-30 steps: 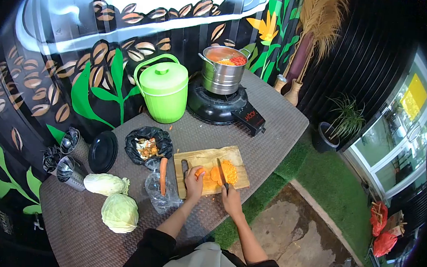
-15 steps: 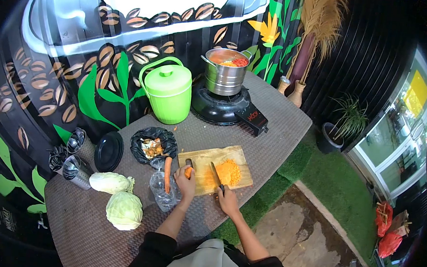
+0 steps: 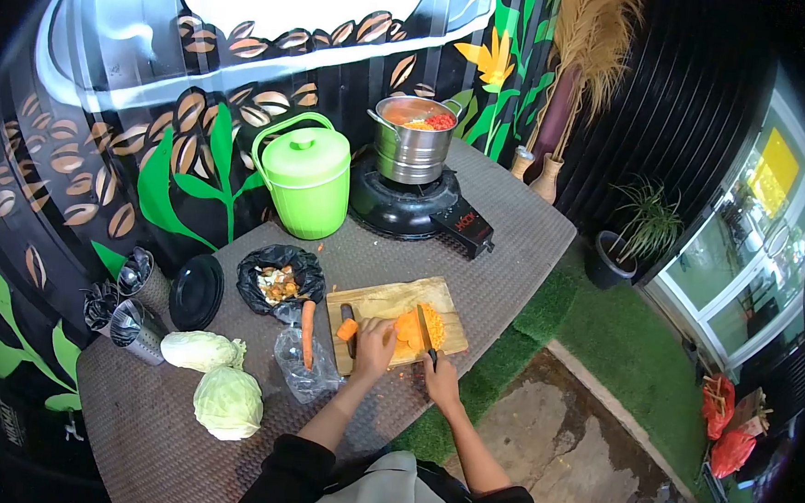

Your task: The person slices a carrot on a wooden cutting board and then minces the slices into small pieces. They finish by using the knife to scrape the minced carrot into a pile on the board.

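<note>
My right hand [image 3: 441,380] grips the dark handle of a kitchen knife [image 3: 429,330]. Its blade rests among the cut carrot on a wooden cutting board [image 3: 377,296]. My left hand [image 3: 375,347] is on the board, its fingers bent against the left side of the orange carrot slices [image 3: 408,324]. Small diced carrot [image 3: 435,320] lies right of the blade. A short carrot chunk [image 3: 348,328] sits left of my left hand, on or against a dark, long object [image 3: 345,312] that my hand partly covers.
Left of the board are a whole carrot [image 3: 307,333] on a clear plastic bag [image 3: 298,374], a black bag of scraps [image 3: 281,281] and two cabbages [image 3: 228,404]. Behind stand a green lidded bucket [image 3: 306,176] and a steel pot [image 3: 412,151] on a black stove [image 3: 396,205].
My left hand has let go of the carrot chunk and moved right to the slices. The knife has shifted right, between the slices and the diced carrot. The view has shifted slightly.
</note>
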`<state>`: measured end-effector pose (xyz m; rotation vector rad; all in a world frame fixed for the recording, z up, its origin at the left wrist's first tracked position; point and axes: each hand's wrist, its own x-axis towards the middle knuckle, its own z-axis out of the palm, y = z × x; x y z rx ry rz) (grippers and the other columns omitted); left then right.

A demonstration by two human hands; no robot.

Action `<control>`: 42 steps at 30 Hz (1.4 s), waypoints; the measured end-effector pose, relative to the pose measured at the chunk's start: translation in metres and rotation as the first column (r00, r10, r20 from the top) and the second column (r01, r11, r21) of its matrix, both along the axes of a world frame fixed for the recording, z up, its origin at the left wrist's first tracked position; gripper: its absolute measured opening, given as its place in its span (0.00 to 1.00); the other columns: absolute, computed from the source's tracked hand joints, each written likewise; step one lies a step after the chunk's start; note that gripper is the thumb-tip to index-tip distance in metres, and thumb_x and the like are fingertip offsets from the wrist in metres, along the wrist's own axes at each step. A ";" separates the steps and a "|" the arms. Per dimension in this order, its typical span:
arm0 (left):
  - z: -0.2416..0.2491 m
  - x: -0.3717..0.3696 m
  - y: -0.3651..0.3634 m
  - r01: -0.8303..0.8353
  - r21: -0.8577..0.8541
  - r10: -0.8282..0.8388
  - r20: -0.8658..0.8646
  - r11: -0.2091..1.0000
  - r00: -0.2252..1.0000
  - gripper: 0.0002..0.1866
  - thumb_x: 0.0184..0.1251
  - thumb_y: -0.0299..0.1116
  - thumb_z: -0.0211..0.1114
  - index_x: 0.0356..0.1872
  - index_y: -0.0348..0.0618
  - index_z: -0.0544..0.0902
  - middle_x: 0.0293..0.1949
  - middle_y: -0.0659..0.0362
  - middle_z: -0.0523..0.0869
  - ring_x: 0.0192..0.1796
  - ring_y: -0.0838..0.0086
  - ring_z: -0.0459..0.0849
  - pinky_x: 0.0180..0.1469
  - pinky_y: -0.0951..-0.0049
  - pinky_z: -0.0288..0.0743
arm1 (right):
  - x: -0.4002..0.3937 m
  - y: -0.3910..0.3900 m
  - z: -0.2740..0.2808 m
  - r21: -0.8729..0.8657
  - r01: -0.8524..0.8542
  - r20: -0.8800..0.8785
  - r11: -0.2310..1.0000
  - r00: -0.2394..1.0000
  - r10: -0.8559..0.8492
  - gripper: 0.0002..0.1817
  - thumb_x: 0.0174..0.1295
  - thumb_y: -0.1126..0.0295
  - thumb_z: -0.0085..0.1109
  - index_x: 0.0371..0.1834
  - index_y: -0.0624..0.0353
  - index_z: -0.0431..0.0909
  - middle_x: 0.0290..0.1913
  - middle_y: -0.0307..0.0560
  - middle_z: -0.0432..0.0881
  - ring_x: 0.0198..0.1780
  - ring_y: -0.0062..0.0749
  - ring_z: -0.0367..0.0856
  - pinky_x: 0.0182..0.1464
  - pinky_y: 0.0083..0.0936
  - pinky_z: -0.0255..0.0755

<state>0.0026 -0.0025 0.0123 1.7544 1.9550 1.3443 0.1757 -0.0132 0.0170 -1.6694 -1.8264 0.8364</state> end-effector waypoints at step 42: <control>0.001 0.000 0.047 0.511 -0.148 -0.531 -0.173 0.847 0.829 0.31 0.50 0.33 0.70 0.59 0.43 0.74 0.56 0.52 0.76 0.60 0.56 0.70 0.64 0.60 0.64 | 0.021 -0.001 -0.013 0.070 0.067 -0.150 0.995 0.987 -0.056 0.17 0.68 0.60 0.51 0.42 0.68 0.70 0.32 0.71 0.79 0.38 0.67 0.78 0.38 0.53 0.70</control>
